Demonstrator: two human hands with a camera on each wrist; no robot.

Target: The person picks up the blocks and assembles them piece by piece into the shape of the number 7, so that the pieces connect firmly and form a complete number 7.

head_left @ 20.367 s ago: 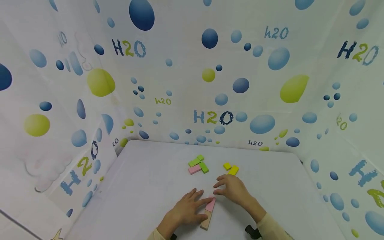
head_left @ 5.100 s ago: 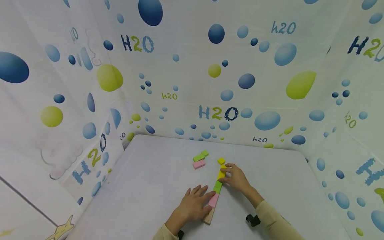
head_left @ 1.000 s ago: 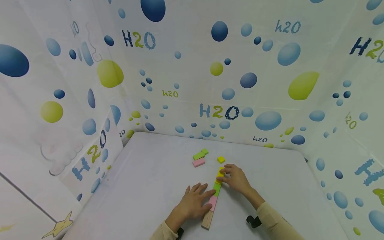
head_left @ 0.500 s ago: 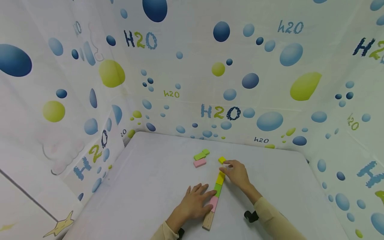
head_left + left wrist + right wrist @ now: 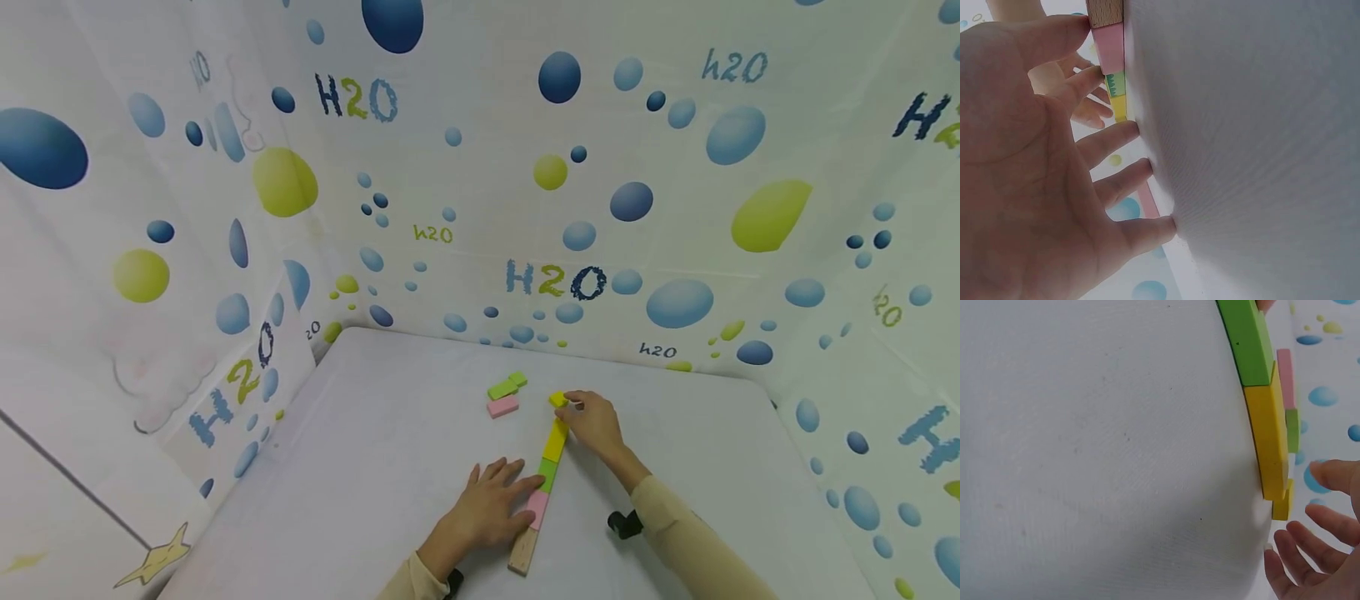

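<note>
A straight row of blocks lies on the table: bare wood (image 5: 522, 552), pink (image 5: 537, 508), green (image 5: 548, 477) and long yellow (image 5: 556, 442). My left hand (image 5: 480, 507) rests beside it, fingers spread; in the left wrist view its thumb and index fingertips touch the row's side near the pink block (image 5: 1110, 50). At the far end, my right hand (image 5: 596, 423) reaches to a small yellow block (image 5: 557, 399), index finger and thumb near its right side. In the right wrist view that small yellow block (image 5: 1282, 501) stands apart from the spread fingers.
Left of the row's far end lie a loose pink block (image 5: 502, 407), a green block (image 5: 502, 389) and a small green block (image 5: 518, 379). A patterned curtain (image 5: 480, 208) surrounds the white table (image 5: 375, 433) at the back and sides.
Since the oldest frame, green and yellow blocks have joined the wood and pink ones in the row. Lately my right hand has left the long yellow block and moved away to the small yellow one.
</note>
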